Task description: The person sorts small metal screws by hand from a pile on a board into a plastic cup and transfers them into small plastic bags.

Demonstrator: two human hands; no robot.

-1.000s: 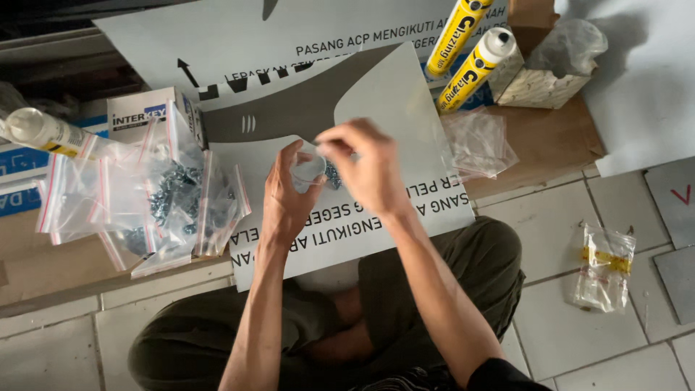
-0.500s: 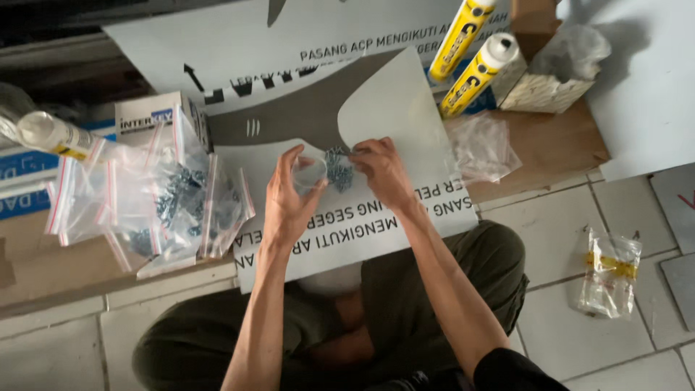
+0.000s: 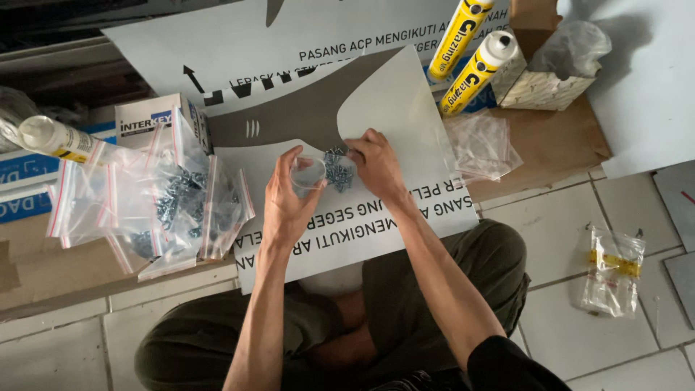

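The left hand [image 3: 284, 203] is cupping a small clear bag [image 3: 309, 174], fingers curled round it and holding its mouth open, over the middle of the grey printed panel [image 3: 391, 108]. The right hand [image 3: 376, 165] is pinching its fingertips together on the little heap of screws [image 3: 337, 168] lying just beside the bag, toward the panel's curved inner edge. This looks like the picking-up stage of bagging; filled bags [image 3: 174, 195] are piling up off the panel's left edge
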